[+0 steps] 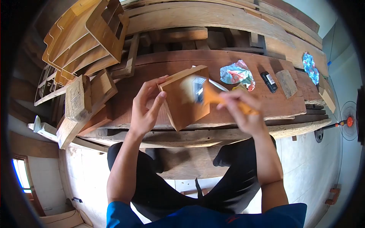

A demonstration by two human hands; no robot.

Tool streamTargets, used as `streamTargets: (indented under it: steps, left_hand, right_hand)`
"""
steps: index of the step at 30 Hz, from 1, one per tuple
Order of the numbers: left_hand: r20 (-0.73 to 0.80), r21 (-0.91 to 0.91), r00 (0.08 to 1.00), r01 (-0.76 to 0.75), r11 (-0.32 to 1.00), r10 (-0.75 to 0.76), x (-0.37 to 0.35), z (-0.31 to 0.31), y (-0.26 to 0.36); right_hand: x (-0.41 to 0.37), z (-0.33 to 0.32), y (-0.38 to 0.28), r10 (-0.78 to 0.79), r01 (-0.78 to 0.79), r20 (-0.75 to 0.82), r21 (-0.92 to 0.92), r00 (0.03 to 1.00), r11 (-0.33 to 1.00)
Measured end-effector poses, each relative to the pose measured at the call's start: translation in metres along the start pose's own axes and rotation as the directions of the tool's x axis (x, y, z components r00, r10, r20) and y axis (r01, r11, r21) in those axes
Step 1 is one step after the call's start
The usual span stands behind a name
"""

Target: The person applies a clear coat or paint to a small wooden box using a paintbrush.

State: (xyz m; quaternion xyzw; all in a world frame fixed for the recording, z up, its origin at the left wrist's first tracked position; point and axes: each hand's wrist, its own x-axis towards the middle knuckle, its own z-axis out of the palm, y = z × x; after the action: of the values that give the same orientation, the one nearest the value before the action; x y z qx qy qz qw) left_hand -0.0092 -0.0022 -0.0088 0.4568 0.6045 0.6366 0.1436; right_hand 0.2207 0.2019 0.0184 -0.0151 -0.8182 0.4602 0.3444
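Note:
My left hand (149,103) grips the left edge of a shallow wooden box (184,108), thumb on its near side and fingers behind it. The box is tilted up above the bench, its broad face toward me. My right hand (245,110), smeared by motion, is closed around the orange handle of a paintbrush (213,97). The brush's blurred bristles overlap the upper right of the box's face, where a pale, bright patch shows. A crumpled patterned cloth (238,74) lies behind my right hand on the reddish-brown plank (148,62).
A black labelled object (269,82) and a small wood offcut (286,83) lie at the right. Another crumpled blue cloth (310,67) is farther right. On the left stand a wooden shelf organizer (91,41) and stacked wood blocks (78,99). A fan (346,121) stands at far right.

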Motion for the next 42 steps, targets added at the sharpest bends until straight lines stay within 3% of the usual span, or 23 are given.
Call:
streamTargets:
  steps: [3, 5, 6, 7, 9, 13, 15, 17, 19, 21, 23, 24, 25, 27, 30, 31, 33, 36, 39, 40, 41, 42]
  left_hand:
    - [0.014, 0.030, 1.000, 0.024, 0.999, -0.025, 0.001, -0.004, 0.002]
    - [0.003, 0.025, 0.999, 0.034, 0.999, -0.034, 0.002, -0.005, -0.003]
    - [0.001, 0.023, 0.999, 0.039, 0.999, -0.039, 0.002, -0.005, -0.005]
    - [0.005, 0.011, 0.999, 0.047, 0.999, -0.047, 0.002, -0.005, -0.004]
    - [0.017, -0.018, 0.998, 0.060, 0.998, -0.060, 0.002, -0.004, -0.002]
    - [0.012, -0.006, 1.000, 0.021, 1.000, -0.021, 0.000, -0.001, 0.000]
    - [0.015, 0.014, 0.999, 0.028, 1.000, -0.028, 0.001, -0.005, -0.001]
    - [0.000, 0.023, 1.000, 0.027, 0.999, -0.027, 0.002, -0.004, -0.003]
    - [-0.008, 0.031, 0.998, 0.058, 0.998, -0.057, 0.002, -0.007, -0.006]
    - [-0.015, 0.000, 0.997, 0.070, 0.998, -0.070, 0.003, -0.004, -0.001]
    - [0.000, 0.037, 0.999, 0.051, 0.998, -0.051, 0.001, -0.005, 0.003]
    - [-0.002, 0.053, 0.999, 0.046, 0.998, -0.046, 0.000, -0.005, 0.003]
    - [-0.004, 0.067, 0.999, 0.040, 0.997, -0.040, 0.000, -0.005, 0.002]
    - [-0.011, 0.072, 0.999, 0.038, 0.997, -0.037, 0.000, -0.006, 0.002]
    - [-0.021, 0.063, 0.998, 0.062, 0.996, -0.061, 0.001, -0.006, 0.000]
    - [-0.027, 0.069, 0.997, 0.076, 0.995, -0.074, 0.002, -0.006, -0.001]
    - [-0.032, 0.074, 0.997, 0.073, 0.995, -0.071, 0.000, -0.005, 0.001]
    - [-0.039, 0.091, 0.999, 0.035, 0.995, -0.032, -0.001, -0.001, 0.008]
    - [-0.062, 0.133, 0.998, 0.042, 0.990, -0.034, 0.000, -0.004, 0.007]
    - [-0.073, 0.132, 0.997, 0.035, 0.991, -0.025, 0.001, -0.002, 0.006]
    - [-0.083, 0.135, 0.996, 0.031, 0.990, -0.020, 0.000, -0.002, 0.005]
    - [-0.089, 0.106, 0.995, 0.054, 0.993, -0.044, 0.000, -0.002, 0.001]
  right_hand:
    - [0.001, -0.001, 0.004, -0.058, 0.018, -0.202, -0.197, 0.978, 0.980]
    - [-0.004, 0.011, -0.003, -0.174, 0.177, 0.036, -0.314, 0.984, 0.933]
    - [-0.003, 0.020, -0.013, -0.232, 0.257, 0.123, -0.258, 0.965, 0.931]
    - [-0.006, 0.026, -0.017, -0.229, 0.259, 0.246, -0.093, 0.942, 0.961]
    - [-0.003, 0.023, -0.022, -0.207, 0.276, 0.346, -0.165, 0.915, 0.947]
    - [0.002, -0.006, -0.005, -0.035, 0.025, -0.073, -0.134, 0.997, 0.991]
    - [0.003, -0.004, -0.001, -0.156, 0.086, -0.197, -0.327, 0.968, 0.941]
    - [-0.001, 0.006, -0.009, -0.233, 0.216, 0.000, -0.377, 0.972, 0.901]
    - [-0.008, 0.023, -0.018, -0.232, 0.276, 0.228, -0.185, 0.946, 0.943]
    - [-0.004, 0.022, -0.027, -0.217, 0.248, 0.247, -0.105, 0.945, 0.963]
    - [0.001, 0.001, -0.011, -0.241, 0.266, 0.150, -0.172, 0.959, 0.949]
    - [0.001, -0.006, -0.003, -0.105, 0.107, 0.027, -0.120, 0.994, 0.987]
    - [0.003, -0.014, -0.001, -0.039, 0.027, -0.064, -0.178, 0.997, 0.984]
    - [0.006, -0.014, 0.001, -0.127, 0.090, -0.128, -0.265, 0.983, 0.960]
    - [0.002, -0.001, -0.023, -0.112, 0.149, 0.267, -0.124, 0.957, 0.981]
    - [-0.002, 0.008, -0.016, -0.159, 0.159, 0.318, 0.027, 0.935, 0.987]
    - [0.001, -0.001, -0.022, -0.110, 0.123, 0.356, -0.014, 0.928, 0.992]
    - [0.003, -0.016, -0.001, 0.050, -0.051, -0.037, -0.027, 0.998, 0.998]
    - [0.005, -0.011, 0.000, 0.036, -0.058, -0.181, -0.118, 0.983, 0.991]
    - [0.001, -0.003, -0.006, 0.059, -0.065, -0.067, -0.100, 0.996, 0.993]
    - [-0.005, 0.009, -0.007, -0.030, 0.032, 0.016, -0.144, 0.999, 0.989]
    - [-0.007, 0.015, -0.016, -0.024, 0.033, 0.136, -0.067, 0.990, 0.997]
